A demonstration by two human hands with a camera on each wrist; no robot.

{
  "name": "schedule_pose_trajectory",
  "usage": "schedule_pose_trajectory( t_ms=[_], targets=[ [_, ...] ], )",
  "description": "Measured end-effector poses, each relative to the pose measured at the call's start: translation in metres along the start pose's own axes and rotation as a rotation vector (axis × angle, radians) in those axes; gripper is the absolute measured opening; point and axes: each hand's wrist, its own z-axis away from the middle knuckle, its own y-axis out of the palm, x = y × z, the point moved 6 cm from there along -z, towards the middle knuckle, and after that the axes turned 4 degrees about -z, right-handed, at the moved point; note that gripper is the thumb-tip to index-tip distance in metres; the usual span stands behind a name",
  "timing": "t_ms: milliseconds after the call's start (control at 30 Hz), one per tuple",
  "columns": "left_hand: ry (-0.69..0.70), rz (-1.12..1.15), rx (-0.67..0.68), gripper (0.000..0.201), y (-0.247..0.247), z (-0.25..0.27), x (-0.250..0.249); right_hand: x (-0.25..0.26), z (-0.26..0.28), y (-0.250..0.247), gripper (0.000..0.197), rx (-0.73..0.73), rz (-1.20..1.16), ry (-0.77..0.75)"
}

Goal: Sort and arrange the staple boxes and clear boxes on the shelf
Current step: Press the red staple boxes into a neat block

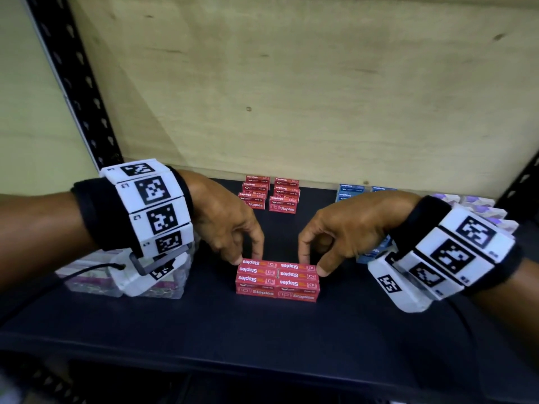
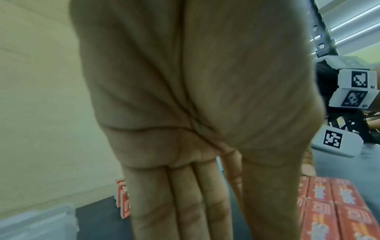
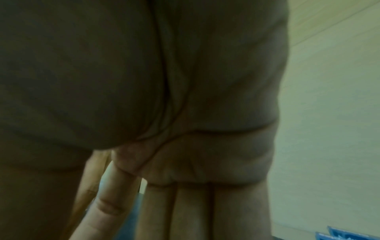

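- Shelf (image 1: 175,322): one dark board with a pale wooden back panel (image 1: 291,83) and black perforated uprights at both sides.
- Clear boxes (image 1: 90,279): one low group at the left front, partly hidden under the left wrist rig; count cannot be told.
- Front block of red staple boxes (image 1: 276,279): sits centre front on the shelf. Two columns packed tight; top face shows three label rows per column, so about six boxes visible, and any lower layer cannot be told.
- Rear red staple boxes (image 1: 269,195): two columns near the back panel, three stepped boxes each, six counted. Well apart from the front block.
- Blue staple boxes (image 1: 351,192): at the right rear, mostly behind the right hand; count unclear.
- Purple and white boxes (image 1: 478,207): a cluster at the far right rear, count unclear.
- Left hand (image 1: 227,225): fingers pointing down, tips touching the block's upper left corner; narrow pinch-like posture. Whether it actually grips cannot be told.
- Right hand (image 1: 347,228): mirrored, fingertips at the block's upper right corner and right end; grip likewise cannot be told.
- The block lies between both hands, directly below the fingertips.
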Motion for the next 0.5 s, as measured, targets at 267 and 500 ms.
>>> schedule_pose_trajectory(
  t_ms=[267, 500],
  targets=[
    [-0.082, 0.020, -0.014, 0.042, -0.010, -0.002, 0.004, -0.006, 0.001, -0.007, 0.034, 0.016, -0.052, 0.077],
    [-0.233, -0.092, -0.338, 0.019, -0.067, -0.008, 0.034, -0.020, -0.023, -0.064, 0.026, -0.178, -0.022, 0.139]
  ],
)
